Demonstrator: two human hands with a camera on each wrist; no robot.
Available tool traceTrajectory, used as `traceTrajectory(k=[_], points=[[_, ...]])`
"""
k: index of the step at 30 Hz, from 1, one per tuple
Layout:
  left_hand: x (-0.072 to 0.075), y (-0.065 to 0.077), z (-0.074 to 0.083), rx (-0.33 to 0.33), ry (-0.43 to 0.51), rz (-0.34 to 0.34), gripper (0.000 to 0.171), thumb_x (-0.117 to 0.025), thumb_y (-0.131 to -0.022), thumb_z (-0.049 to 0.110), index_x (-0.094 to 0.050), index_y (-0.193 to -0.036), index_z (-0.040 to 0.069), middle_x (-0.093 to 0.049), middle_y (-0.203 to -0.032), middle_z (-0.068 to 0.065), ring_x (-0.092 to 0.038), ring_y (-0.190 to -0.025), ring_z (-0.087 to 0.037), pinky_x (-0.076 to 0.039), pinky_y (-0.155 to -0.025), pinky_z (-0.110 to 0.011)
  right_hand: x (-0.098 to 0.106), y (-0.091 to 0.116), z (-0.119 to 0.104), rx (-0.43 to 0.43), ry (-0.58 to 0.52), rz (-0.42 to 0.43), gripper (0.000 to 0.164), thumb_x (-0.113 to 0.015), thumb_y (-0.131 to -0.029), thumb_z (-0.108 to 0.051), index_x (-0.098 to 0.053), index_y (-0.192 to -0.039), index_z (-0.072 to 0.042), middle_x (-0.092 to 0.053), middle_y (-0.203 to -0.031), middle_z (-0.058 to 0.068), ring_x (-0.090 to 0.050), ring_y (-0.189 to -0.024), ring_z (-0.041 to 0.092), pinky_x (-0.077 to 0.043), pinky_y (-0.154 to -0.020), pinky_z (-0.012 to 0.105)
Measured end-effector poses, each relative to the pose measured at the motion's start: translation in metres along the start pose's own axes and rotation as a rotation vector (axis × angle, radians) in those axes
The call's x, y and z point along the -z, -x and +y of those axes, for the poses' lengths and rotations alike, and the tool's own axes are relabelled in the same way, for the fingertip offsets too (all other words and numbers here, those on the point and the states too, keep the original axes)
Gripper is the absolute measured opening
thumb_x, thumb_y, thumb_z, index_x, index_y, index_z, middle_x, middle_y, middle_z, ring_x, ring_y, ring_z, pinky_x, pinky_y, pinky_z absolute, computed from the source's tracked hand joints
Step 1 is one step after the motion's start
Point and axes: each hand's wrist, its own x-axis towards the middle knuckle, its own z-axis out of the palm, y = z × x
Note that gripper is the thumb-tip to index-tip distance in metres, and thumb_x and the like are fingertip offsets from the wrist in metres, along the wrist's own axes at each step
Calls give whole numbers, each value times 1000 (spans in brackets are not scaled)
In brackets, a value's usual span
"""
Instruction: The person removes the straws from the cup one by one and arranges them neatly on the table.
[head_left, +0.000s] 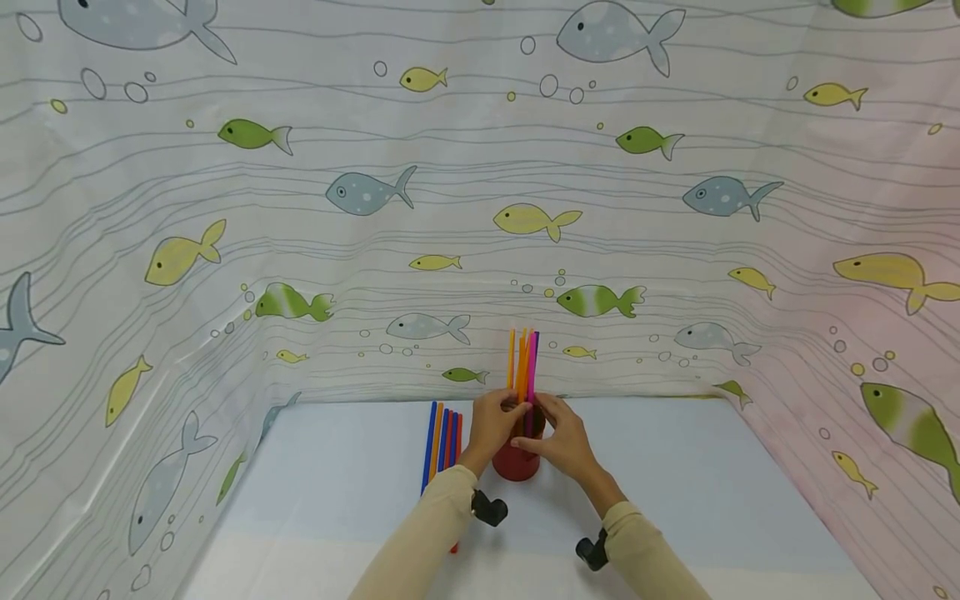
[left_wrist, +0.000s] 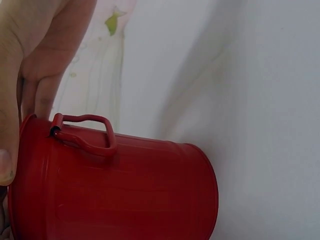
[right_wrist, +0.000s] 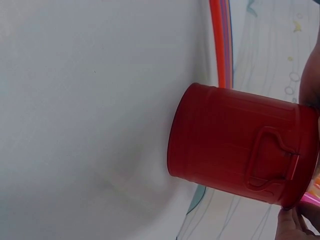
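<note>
A small red metal bucket (head_left: 516, 463) with side handles stands upright on the table. Several thin coloured sticks, orange, pink (head_left: 532, 367) and dark purple, rise out of its mouth. From the left side, my left hand (head_left: 491, 427) pinches at the sticks just above the rim. My right hand (head_left: 567, 442) holds the bucket's right side at the rim, thumb across the front and fingers behind. In the left wrist view its thumb (left_wrist: 7, 135) lies over the rim. In the right wrist view fingertips (right_wrist: 291, 225) touch the rim. Where the fingers meet the sticks is partly hidden.
Left of the bucket, a row of blue, orange and red sticks (head_left: 444, 446) lies on the white table (head_left: 337, 492), partly behind my left sleeve. A fish-patterned curtain (head_left: 465, 250) encloses the table at the back and both sides.
</note>
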Motion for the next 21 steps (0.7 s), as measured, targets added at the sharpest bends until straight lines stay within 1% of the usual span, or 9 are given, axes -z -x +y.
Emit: traceTrajectory(k=[7, 14, 19, 21], points=[[2, 1, 3, 26, 18, -28, 24, -74, -87, 21, -74, -105, 4, -72, -90, -3, -68, -80, -12, -56, -71, -21, 0, 1, 0, -23, -1, 0, 85, -90, -69, -30, -51, -140, -4, -51, -136, 10, -50, -128, 27, -42, -101, 39], [3, 4, 5, -23, 13, -21, 21, -74, -87, 17, -74, -102, 3, -72, -88, -4, -68, -78, -13, -56, -70, -22, 0, 1, -2, -26, -9, 10, 87, -90, -67, -30, -51, -140, -3, -52, -135, 11, -50, -128, 28, -41, -102, 40], [3, 4, 5, -13, 16, -23, 22, -75, -86, 19, -74, -102, 4, -72, -89, -3, -68, -78, -12, -55, -70, -20, 0, 1, -1, -19, -19, 12, 87, -91, -67, -28, -50, -140, -2, -51, -137, 13, -50, -129, 30, -40, -102, 42], [3, 4, 4, -15, 13, -20, 23, -75, -86, 19, -74, -103, 4, -72, -89, -4, -68, -79, -12, -55, -70, -20, -1, 0, -1, -21, -20, 12, 88, -91, -67, -28, -50, -140, -2, -51, -137, 13, -50, -129, 29, -40, -102, 40]])
